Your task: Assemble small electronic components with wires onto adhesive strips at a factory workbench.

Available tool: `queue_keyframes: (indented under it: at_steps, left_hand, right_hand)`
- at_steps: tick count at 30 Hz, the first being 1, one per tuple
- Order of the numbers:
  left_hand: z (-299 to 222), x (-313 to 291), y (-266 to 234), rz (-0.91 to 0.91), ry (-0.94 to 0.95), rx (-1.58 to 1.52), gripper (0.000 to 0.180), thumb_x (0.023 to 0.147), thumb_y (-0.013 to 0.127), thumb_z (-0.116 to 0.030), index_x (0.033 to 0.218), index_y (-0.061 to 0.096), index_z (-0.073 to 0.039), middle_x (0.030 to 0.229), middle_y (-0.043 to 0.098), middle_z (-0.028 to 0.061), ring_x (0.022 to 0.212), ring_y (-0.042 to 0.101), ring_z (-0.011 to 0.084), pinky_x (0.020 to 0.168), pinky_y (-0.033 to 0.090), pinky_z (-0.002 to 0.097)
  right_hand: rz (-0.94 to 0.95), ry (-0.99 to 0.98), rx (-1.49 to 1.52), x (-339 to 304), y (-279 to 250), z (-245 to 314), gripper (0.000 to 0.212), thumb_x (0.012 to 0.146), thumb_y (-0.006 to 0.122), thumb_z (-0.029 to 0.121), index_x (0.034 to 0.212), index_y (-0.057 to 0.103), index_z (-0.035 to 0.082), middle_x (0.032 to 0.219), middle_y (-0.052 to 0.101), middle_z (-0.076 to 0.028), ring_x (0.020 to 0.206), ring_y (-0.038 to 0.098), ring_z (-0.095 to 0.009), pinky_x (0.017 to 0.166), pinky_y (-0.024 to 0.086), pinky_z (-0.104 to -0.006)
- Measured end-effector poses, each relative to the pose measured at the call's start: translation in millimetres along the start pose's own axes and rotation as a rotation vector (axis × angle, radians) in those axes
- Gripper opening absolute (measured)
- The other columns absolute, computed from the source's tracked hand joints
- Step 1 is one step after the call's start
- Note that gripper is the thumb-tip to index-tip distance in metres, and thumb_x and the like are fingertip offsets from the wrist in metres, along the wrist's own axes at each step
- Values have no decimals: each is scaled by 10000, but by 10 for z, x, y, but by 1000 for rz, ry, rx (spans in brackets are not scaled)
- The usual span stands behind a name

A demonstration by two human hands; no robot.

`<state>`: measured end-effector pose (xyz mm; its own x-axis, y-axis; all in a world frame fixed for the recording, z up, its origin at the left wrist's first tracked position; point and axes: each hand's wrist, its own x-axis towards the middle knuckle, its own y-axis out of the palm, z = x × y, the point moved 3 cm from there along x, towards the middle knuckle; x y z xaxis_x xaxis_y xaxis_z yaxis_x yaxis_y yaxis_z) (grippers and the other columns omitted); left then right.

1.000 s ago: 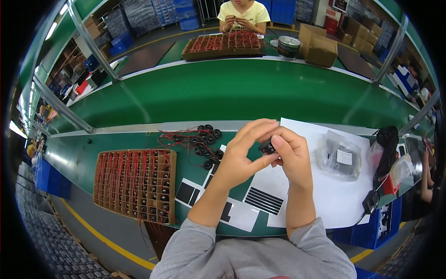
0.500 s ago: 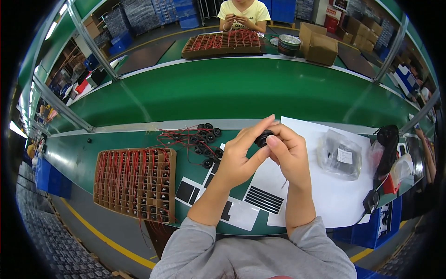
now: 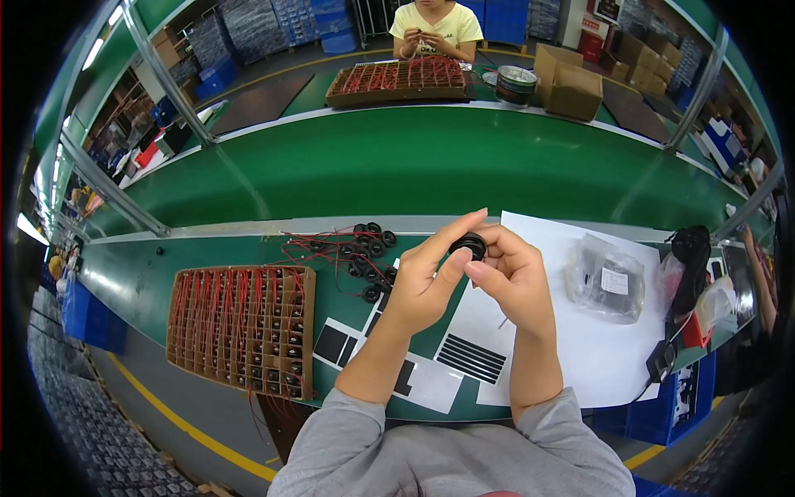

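Note:
Between my two hands, over the middle of the bench, is a small black round part with a raised ring. My left hand grips its left side, thumb on the near rim and fingers stretched past the far side. My right hand closes on it from the right, thumb tip beside the left thumb. Below the hands lies a white sheet with black adhesive strips. Left of my left hand is a loose pile of similar black round parts with red wires.
A divided cardboard box of wired parts stands at the left. White paper covers the right side, bearing a clear plastic bag. More sheets with black pieces lie near my left forearm. Across the green belt sits a co-worker.
Both thumbs have shifted on the black round part, the left thumb now on its near rim. The part has turned so that more of its ringed face shows.

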<state>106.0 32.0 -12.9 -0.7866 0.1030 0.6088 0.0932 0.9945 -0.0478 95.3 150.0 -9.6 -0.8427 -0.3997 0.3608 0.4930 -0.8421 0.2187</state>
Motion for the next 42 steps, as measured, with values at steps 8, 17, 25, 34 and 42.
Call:
queue_keyframes:
  at_steps: [8,17,25,34,42]
  left_hand:
    - [16,2,-13,-25,-14,-53,324,897,401,-163,1137,482,40,1062,564,147,902,557,168,792,428,259]
    - [9,-3,-23,-33,-37,-61,314,899,392,-157,1106,502,53,1029,580,144,880,564,164,773,436,256]
    - [30,-13,-9,-9,-22,-102,397,858,493,-239,1141,476,39,1014,581,130,881,562,163,774,435,262]
    - [79,-21,4,17,-62,-146,393,842,519,-236,1125,482,34,993,578,115,881,551,152,780,426,260]
    - [55,-3,20,62,-41,-233,406,830,534,-246,1129,473,23,989,570,104,870,541,158,790,419,274]
  right_hand:
    - [-13,8,-63,10,-4,-16,203,775,582,29,953,509,-34,721,515,11,575,412,1,483,314,-146]
    - [-44,-14,-208,18,-4,-15,153,782,582,61,899,533,-25,620,493,29,514,374,1,439,268,-155]
    - [-37,-30,-236,6,-19,1,146,794,565,73,893,539,-30,614,505,21,523,390,-6,448,285,-156]
    - [-43,-18,-182,0,-33,4,160,802,564,96,894,535,-31,639,524,7,544,420,-17,474,316,-154]
    - [-14,0,-15,-33,-54,36,176,826,530,162,844,533,-14,566,460,22,448,356,-18,395,258,-164]
